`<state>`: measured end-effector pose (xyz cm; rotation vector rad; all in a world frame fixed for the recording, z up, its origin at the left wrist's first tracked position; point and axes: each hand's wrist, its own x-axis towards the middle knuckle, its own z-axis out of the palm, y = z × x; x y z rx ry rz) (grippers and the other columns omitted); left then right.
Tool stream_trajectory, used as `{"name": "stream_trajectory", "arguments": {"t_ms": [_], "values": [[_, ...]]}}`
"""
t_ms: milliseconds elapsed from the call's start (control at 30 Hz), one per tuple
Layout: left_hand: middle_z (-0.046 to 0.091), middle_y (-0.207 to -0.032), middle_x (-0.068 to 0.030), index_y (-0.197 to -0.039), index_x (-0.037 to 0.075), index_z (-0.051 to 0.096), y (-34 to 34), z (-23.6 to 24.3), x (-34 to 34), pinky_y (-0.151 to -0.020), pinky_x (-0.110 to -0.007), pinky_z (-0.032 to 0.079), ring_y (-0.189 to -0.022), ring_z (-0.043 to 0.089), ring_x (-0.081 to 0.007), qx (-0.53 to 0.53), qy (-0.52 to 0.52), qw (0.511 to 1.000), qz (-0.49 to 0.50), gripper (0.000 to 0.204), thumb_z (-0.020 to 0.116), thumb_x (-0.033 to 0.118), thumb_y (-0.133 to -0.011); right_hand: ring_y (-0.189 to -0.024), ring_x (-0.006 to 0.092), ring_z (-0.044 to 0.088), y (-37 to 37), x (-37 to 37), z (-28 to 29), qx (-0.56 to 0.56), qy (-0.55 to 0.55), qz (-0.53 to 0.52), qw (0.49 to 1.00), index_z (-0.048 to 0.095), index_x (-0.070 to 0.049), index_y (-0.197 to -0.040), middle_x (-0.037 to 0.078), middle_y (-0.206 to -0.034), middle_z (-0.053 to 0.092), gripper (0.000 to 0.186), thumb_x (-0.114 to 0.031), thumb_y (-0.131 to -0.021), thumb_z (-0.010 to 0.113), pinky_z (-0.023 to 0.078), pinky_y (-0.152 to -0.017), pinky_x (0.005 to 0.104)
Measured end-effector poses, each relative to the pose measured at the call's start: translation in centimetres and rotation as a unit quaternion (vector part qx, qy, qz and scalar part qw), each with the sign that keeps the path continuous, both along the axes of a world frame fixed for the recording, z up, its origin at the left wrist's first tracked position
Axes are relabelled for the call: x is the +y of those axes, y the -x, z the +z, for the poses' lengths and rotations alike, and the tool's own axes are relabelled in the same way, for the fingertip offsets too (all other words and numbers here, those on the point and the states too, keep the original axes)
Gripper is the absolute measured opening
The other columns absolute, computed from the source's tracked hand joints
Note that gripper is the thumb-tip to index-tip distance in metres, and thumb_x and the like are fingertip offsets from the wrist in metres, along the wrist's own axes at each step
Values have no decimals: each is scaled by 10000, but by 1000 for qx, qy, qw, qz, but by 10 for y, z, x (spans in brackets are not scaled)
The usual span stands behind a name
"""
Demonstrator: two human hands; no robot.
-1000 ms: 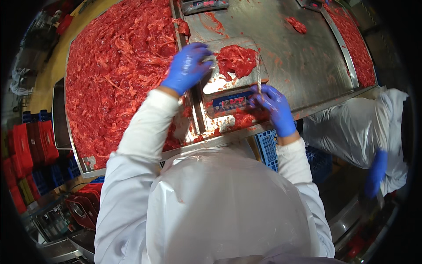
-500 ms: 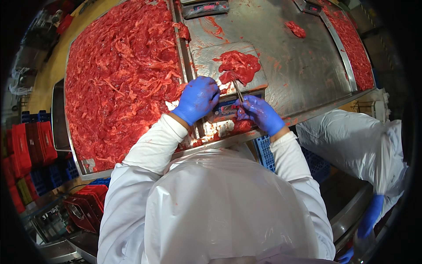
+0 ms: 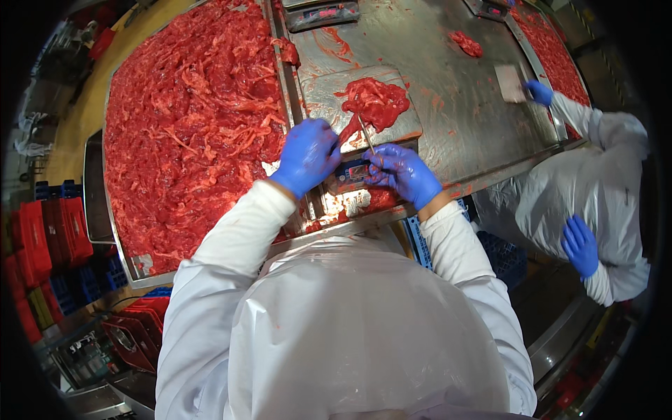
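My left hand (image 3: 306,157), in a blue glove, is closed at the left edge of the scale's steel plate (image 3: 325,87), pinching the end of a strip of red meat (image 3: 348,130). The strip stretches from a small pile of meat (image 3: 376,103) on the plate. My right hand (image 3: 404,173), also blue-gloved, is closed on a slim metal tool (image 3: 366,134) whose tip reaches the meat beside the strip; whether it is tweezers or scissors is unclear. Behind the right fingers the scale's display (image 3: 358,171) shows partly.
A large heap of meat (image 3: 196,140) fills the tray on the left. Another scale (image 3: 322,14) stands at the back, and a loose meat piece (image 3: 465,43) lies to the right. A co-worker's gloved hand (image 3: 539,92) touches a pale flat sheet (image 3: 511,84) at far right.
The strip now stretches from the pile to my left hand. My right hand and the tool have shifted slightly left. The co-worker has reached onto the table, where the pale sheet now shows.
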<state>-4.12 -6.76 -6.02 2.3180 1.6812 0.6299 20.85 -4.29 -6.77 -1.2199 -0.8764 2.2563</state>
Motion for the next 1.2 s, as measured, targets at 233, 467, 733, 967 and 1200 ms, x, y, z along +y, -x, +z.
{"name": "stream_trajectory", "arguments": {"t_ms": [233, 467, 733, 967, 1200], "values": [[690, -1148, -194, -996, 82, 767, 119, -58, -88, -987, -464, 523, -1115, 649, -382, 29, 7, 979, 199, 205, 734, 153, -807, -876, 151, 716, 9, -53, -46, 13, -173, 290, 941, 733, 5, -1116, 73, -1017, 729, 233, -80, -902, 762, 591, -808, 318], [582, -1442, -242, -1349, 36, 647, 149, -55, -30, -1171, -438, 425, -1369, 538, -386, -118, 28, 938, 325, 514, 735, 225, -878, -916, 132, 689, -118, 2, -5, -172, -204, 103, 958, 688, 1, -1025, 62, -998, 735, 96, -23, -932, 700, 551, -882, 287], [523, -1555, -204, -1569, 47, 454, -45, 8, 64, -1188, -357, 407, -1421, 530, -260, -244, 204, 941, -114, 666, 620, 2, -925, -998, 119, 673, -3, 64, 17, -94, -295, 84, 947, 670, -13, -1134, 28, -1003, 714, 194, -72, -959, 731, 534, -938, 300], [600, -1437, -144, -1535, 56, 504, 45, -26, 30, -1046, -337, 525, -1297, 588, -219, -541, 130, 815, 159, 592, 564, 4, -949, -1282, 431, 576, 76, 11, 18, -147, -622, 237, 732, 577, -48, -1394, 221, -1424, 586, 538, -179, -904, 756, 503, -1051, 493], [592, -1433, -145, -1494, 59, 551, 286, -48, -62, -981, -351, 515, -1189, 607, -229, -280, 13, 895, 348, 586, 735, 159, -947, -1266, 447, 620, -61, 155, -45, -407, -407, -122, 808, 494, -22, -1477, 293, -1360, 640, 669, -366, -949, 717, 495, -1059, 467]]}}
